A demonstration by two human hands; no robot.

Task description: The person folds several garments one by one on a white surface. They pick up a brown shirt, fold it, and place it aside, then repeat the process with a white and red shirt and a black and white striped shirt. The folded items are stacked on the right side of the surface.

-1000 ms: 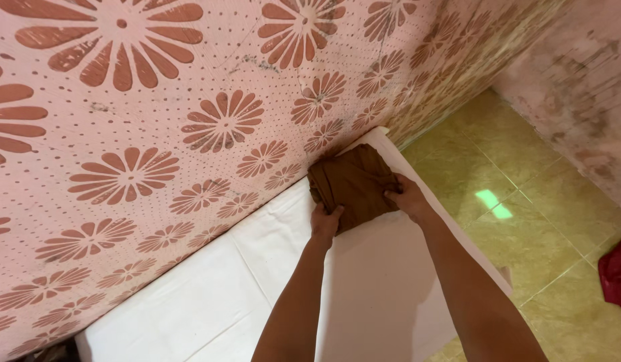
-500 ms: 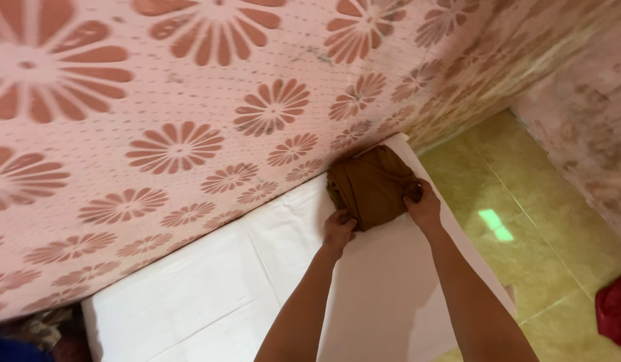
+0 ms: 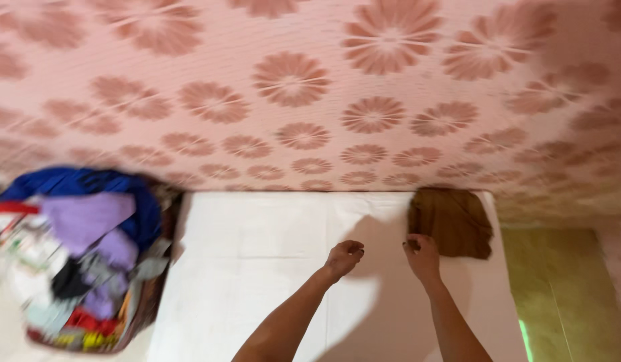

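- Pink fabric (image 3: 310, 100) printed with large darker pink flower shapes is seen filling the far half of the view, slightly blurred.
- Nearer the camera, a white sheet (image 3: 257, 268) is spread flat; whether it is carried by a bed or a bench cannot be told.
- A folded brown cloth (image 3: 454, 221) is laid on the far right corner of the white sheet, just against the edge of the flowered fabric.
- The right hand (image 3: 423, 258) is placed at the near left edge of the folded brown cloth, its fingertips touching or just beside that edge; whether the cloth is pinched cannot be told, since the fingers are curled and blurred.
- The left hand (image 3: 344, 258) is held over the bare middle of the white sheet, apart from the cloth, with its fingers curled loosely inward and nothing seen in its grip.
- Both forearms are stretched in from the near edge, and their shadows are cast on the sheet.
- At the left, a heap of mixed clothes (image 3: 82, 255) in blue, purple, grey, black and red is piled just beside the sheet.
- At the near right, a greenish tiled floor (image 3: 565, 295) is shown beside the sheet.
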